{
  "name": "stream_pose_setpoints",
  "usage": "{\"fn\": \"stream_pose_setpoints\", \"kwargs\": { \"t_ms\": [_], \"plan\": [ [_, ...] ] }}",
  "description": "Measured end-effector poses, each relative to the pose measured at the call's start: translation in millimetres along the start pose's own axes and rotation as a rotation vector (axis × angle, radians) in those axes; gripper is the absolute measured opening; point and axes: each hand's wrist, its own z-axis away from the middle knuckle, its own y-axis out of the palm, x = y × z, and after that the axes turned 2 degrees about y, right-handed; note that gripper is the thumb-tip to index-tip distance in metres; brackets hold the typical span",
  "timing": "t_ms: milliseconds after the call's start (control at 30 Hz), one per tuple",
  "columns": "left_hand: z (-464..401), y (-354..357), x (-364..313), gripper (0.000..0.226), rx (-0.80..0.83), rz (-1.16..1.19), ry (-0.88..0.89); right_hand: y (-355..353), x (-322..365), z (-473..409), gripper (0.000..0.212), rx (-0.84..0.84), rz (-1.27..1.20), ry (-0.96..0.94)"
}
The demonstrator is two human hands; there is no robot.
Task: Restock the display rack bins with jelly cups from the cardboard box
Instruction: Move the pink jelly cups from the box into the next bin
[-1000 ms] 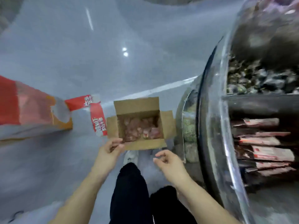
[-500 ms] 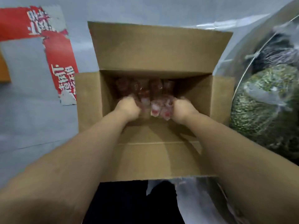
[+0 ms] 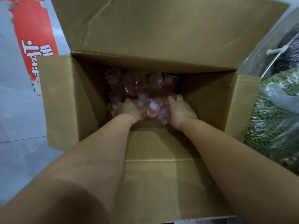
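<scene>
My left hand point(image 3: 129, 109) and right hand point(image 3: 181, 109) reach deep into the open cardboard box point(image 3: 161, 175); fingers of both curl around jelly cups point(image 3: 153, 109) gathered between them; more cups lie behind, on the box floor; display rack point(image 3: 273, 110) stands just right.

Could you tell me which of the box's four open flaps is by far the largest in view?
The far flap of the cardboard box, folded up and back; the side flaps look much narrower.
</scene>
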Motion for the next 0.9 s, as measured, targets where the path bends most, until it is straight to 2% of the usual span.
{"fn": "stream_pose_setpoints", "kwargs": {
  "t_ms": [67, 167, 267, 333, 433, 567, 733, 900],
  "plan": [
    [8, -8, -3, 0.066, -0.063, 0.082, 0.069, -6, -2, 8, 0.055, -0.07, -0.19, 0.019],
    [45, -35, -6, 0.055, -0.15, 0.302, 0.239, -23, 1, 43, 0.055, -0.2, -0.626, 0.041],
    [110, -78, -13, 0.052, -0.197, 0.478, 0.418, -51, 17, 105, 0.049, -0.31, -1.037, 0.081],
    [167, -111, -17, 0.055, -0.184, 0.573, 0.485, -77, 31, 157, 0.047, -0.391, -1.204, 0.052],
    [264, -162, -22, 0.055, -0.206, 0.621, 0.605, -131, 42, 252, 0.05, -0.513, -1.235, -0.023],
    [401, -232, -43, 0.054, -0.277, 0.53, 0.837, -211, 38, 395, 0.051, -0.648, -1.197, -0.1],
    [556, -283, -94, 0.067, -0.165, 0.459, 1.121, -278, 5, 560, 0.062, -0.882, -1.196, -0.175],
    [683, -279, -140, 0.069, 0.007, 0.31, 1.406, -290, -46, 699, 0.051, -1.198, -1.073, -0.093]
  ]
}}
